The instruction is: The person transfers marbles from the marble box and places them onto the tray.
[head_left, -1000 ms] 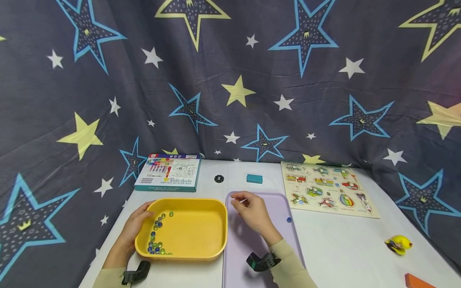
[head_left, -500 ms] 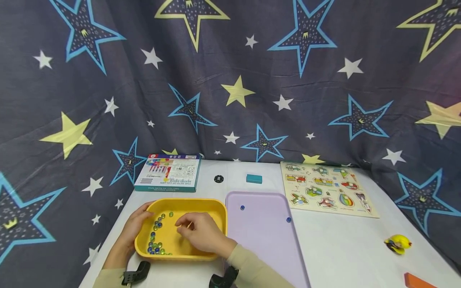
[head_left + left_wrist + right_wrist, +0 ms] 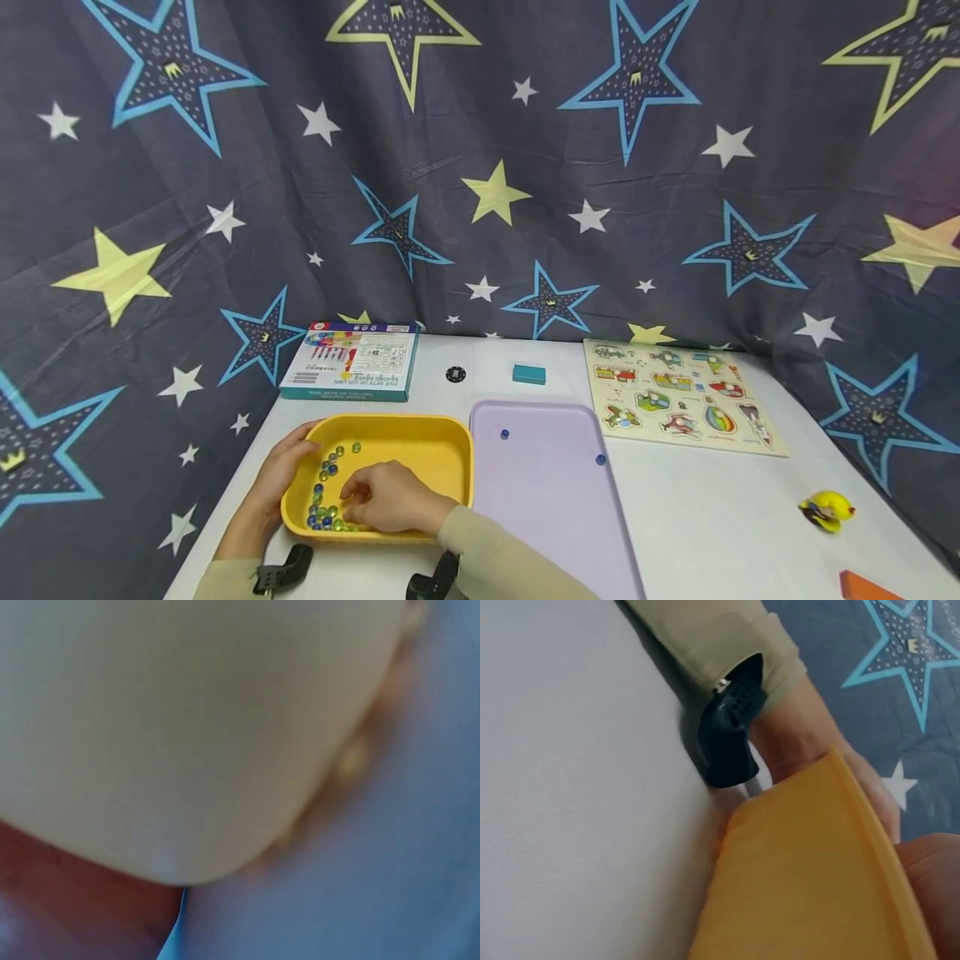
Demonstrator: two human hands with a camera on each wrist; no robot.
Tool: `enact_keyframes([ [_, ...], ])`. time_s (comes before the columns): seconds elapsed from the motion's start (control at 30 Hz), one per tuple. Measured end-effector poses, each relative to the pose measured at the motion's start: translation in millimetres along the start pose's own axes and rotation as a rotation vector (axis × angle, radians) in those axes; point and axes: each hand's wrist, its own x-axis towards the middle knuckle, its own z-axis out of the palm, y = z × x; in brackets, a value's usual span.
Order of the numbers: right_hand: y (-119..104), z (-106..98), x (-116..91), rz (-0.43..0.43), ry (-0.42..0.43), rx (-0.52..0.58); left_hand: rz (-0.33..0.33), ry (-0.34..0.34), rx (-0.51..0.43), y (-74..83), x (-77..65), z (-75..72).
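A yellow tray (image 3: 408,467) holds several blue and green glass marbles (image 3: 318,492), gathered mostly along its left side and lower left corner. My left hand (image 3: 276,475) grips the tray's left rim, with the thumb over the edge. Inside the tray is my right hand (image 3: 393,497), fingers bent downward right beside the lower left marbles; its fingertips are partly hidden, and I cannot tell whether they pinch one. In the right wrist view the tray wall (image 3: 802,877) covers much of both hands. A blurred pale surface fills most of the left wrist view.
Right of the yellow tray lies a flat purple tray (image 3: 547,508) with two blue marbles (image 3: 504,434) on it. Behind are a cardboard box (image 3: 348,362), a black disc (image 3: 455,374), a teal block (image 3: 529,374) and a picture puzzle board (image 3: 675,396). A yellow toy (image 3: 827,509) and orange block (image 3: 866,586) sit at right.
My right hand has moved left from over the purple tray into the yellow tray, down to the marbles. A blue marble now shows where that hand was. The left hand stays at the rim.
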Motion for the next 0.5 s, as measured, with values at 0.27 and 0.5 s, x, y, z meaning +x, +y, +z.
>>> enact_keyframes([
  [0.27,1.5,3.8,3.2,0.008,-0.076,0.027,-0.003,0.000,0.012,-2.8,2.7,-0.8],
  [0.5,2.2,7.3,5.5,0.045,-0.142,0.098,-0.001,-0.008,-0.007,-2.3,1.0,-0.4],
])
